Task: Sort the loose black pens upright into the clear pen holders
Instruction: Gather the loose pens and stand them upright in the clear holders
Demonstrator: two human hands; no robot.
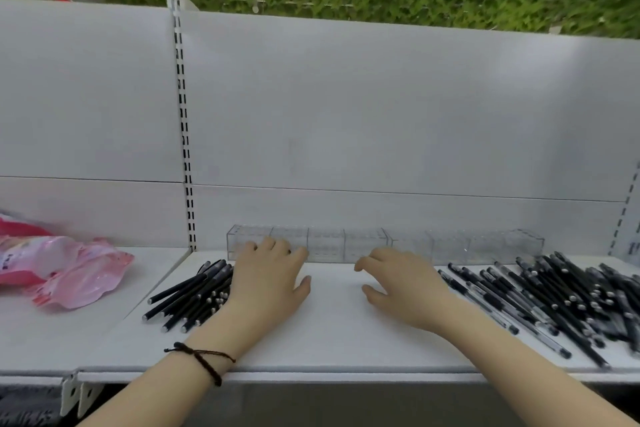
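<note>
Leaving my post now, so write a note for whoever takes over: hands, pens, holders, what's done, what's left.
Left hand: open, holds nothing, fingers at the front of the clear pen holders, near their left end.
Right hand: open, holds nothing, over the shelf between the piles.
The holders stand in a row at the back of the shelf; no pens show in them.
Black pens lie flat: small pile left of the left hand, larger pile on the right.
Done: nothing sorted. Left: every pen.

Clear, glossy plastic pen holders [325,244]; matt black pens [194,293]. Smooth, matt white shelf [332,326]. Crinkled, shiny pink plastic bag [72,270].
</note>
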